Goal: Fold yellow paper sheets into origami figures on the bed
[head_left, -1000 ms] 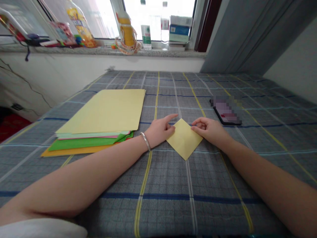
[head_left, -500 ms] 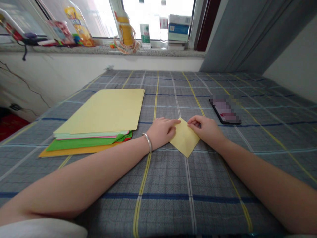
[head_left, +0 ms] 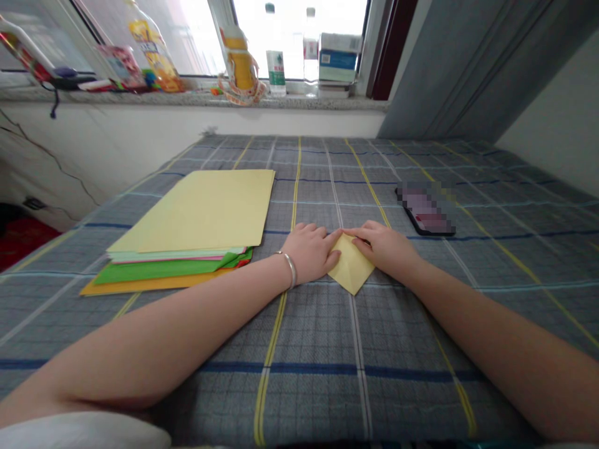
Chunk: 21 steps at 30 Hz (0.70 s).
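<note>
Left hand (head_left: 309, 254), spread, and right hand (head_left: 390, 249), grip unclear, touch yellow paper (head_left: 353, 267) between them.

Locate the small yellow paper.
In the head view, the small yellow paper lies on the plaid cloth right of centre, between the left hand and right hand.

On the small paper (head_left: 353, 268), pale yellow; in the paper stack (head_left: 206, 209), yellow, green and orange; across the grey cloth (head_left: 311, 337), blue, white and yellow checks.

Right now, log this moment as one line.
left hand: touching small yellow paper | right hand: touching it near far corner | paper stack: left of left hand | phone: beyond right hand, rightward
</note>
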{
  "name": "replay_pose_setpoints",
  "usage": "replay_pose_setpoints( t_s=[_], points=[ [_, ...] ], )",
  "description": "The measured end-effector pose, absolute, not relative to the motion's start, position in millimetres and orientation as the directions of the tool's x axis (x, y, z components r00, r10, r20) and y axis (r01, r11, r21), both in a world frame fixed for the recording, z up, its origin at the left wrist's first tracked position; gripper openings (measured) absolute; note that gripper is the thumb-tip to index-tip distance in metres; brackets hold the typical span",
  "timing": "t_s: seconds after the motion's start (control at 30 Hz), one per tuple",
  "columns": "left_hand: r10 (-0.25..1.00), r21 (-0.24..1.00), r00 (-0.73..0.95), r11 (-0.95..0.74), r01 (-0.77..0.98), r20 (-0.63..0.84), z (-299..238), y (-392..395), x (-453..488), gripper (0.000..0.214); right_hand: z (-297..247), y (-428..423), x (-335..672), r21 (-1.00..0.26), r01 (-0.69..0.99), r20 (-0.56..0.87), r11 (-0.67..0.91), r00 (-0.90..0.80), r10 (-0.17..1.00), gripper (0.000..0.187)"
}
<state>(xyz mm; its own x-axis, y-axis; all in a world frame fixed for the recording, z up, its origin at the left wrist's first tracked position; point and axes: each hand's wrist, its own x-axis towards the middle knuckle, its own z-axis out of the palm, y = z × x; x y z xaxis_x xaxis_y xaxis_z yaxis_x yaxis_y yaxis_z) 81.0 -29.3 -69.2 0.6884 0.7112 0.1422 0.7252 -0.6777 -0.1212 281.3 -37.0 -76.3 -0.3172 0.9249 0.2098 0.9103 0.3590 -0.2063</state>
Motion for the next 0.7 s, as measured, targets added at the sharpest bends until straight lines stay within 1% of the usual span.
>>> replay_pose_setpoints(
  t_s=[0.1, 0.17, 0.3, 0.37, 0.5, 0.63, 0.7],
  points=[
    [0.712, -0.134, 0.682, -0.669, 0.731, 0.165, -68, -30, 79, 0.050, -76, -37, 283, -0.200, 0.900, 0.236, 0.387, -0.339, 0.911, 0.031],
    [0.690, -0.135, 0.699, -0.687, 0.714, 0.190, -68, -29, 76, 0.044, -75, -37, 285, -0.214, 0.883, 0.252, 0.417, -0.363, 0.897, 0.027],
    [0.579, -0.145, 0.780, -0.773, 0.618, 0.237, -66, -25, 66, 0.033, -76, -38, 292, -0.234, 0.833, 0.289, 0.502, -0.434, 0.854, 0.025],
    [0.526, -0.145, 0.820, -0.814, 0.562, 0.223, -66, -23, 62, 0.030, -76, -39, 296, -0.222, 0.804, 0.300, 0.551, -0.481, 0.824, 0.026],
    [0.407, -0.151, 0.898, -0.890, 0.431, 0.165, -66, -23, 61, 0.030, -72, -43, 301, -0.200, 0.779, 0.268, 0.594, -0.540, 0.798, 0.027],
    [0.385, -0.156, 0.911, -0.900, 0.406, 0.151, -65, -26, 59, 0.031, -66, -48, 302, -0.156, 0.784, 0.221, 0.600, -0.565, 0.795, 0.028],
    [0.362, -0.138, 0.920, -0.914, 0.382, 0.152, -64, -27, 55, 0.039, -64, -49, 302, -0.122, 0.781, 0.201, 0.612, -0.584, 0.786, 0.028]
  ],
)
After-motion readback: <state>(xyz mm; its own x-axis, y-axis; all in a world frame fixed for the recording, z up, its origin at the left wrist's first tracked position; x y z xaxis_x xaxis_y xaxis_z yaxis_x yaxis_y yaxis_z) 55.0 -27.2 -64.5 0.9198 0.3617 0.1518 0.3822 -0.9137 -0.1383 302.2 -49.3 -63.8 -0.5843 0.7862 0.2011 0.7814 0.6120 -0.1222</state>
